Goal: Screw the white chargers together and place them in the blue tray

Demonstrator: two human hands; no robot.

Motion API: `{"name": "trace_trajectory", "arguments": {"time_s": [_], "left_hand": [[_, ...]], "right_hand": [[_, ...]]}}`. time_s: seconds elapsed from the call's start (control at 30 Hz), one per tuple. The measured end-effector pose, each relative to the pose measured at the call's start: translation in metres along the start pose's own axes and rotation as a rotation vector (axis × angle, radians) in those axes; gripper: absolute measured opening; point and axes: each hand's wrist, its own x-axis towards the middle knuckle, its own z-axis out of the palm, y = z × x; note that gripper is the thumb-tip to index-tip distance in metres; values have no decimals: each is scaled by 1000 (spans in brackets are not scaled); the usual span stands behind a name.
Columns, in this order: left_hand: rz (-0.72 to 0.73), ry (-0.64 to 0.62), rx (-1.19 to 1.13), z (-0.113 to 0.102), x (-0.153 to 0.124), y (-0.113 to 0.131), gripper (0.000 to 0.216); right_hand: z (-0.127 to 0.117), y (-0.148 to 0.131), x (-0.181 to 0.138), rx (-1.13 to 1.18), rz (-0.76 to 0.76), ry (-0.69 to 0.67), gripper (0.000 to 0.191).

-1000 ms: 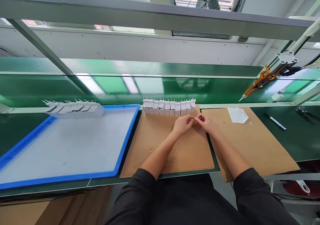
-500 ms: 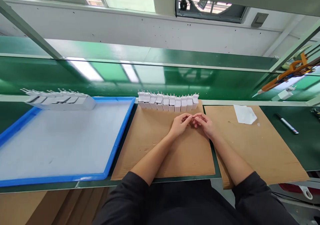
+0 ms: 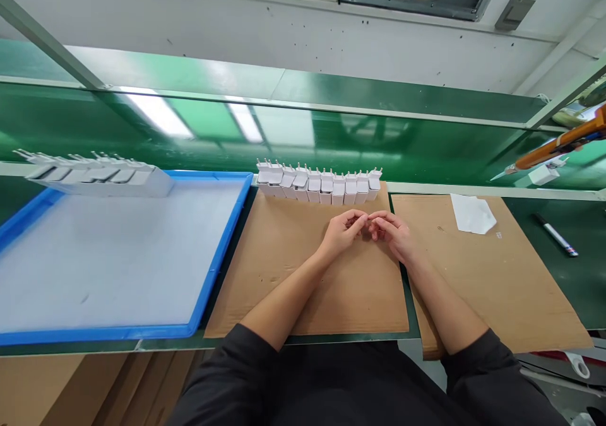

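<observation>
My left hand (image 3: pixel 344 231) and my right hand (image 3: pixel 391 233) meet at the fingertips above the middle cardboard sheet (image 3: pixel 303 268). Both have curled fingers with thumbs drawn in; anything between them is hidden or too small to make out. Just beyond them, a row of white plug adapters (image 3: pixel 320 185) stands side by side at the sheet's far edge, metal prongs pointing up. My hands are apart from that row.
On the left lies a blue-rimmed tray (image 3: pixel 201 287) with more white adapters (image 3: pixel 101 178) at its back. A second cardboard sheet (image 3: pixel 497 281) carries white paper (image 3: pixel 472 214). Further right are a marker (image 3: pixel 555 235) and a hanging orange tool (image 3: pixel 558 141).
The camera view has tipped slightly downward. My hands stay together over the cardboard, with only small finger movements. The adapters, tray and paper keep their places.
</observation>
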Motion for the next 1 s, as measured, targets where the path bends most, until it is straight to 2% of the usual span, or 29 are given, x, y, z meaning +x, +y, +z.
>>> {"name": "trace_trajectory", "arguments": {"time_s": [0.3,0.7,0.9,1.0], "left_hand": [[-13,13,-56,-1,1,-1,38],[-129,-9,-240,-4,6,4,45],[-124,-48,-242,-2,3,12,44],[-121,-76,-225,0,1,15,44]], "right_hand": [[1,-4,-2,13,17,-8,26],[0,-2,-2,-86,-6,-26,34],[3,-4,-4,37,-5,-32,24],[4,-7,-5,161,9,-52,28]]}}
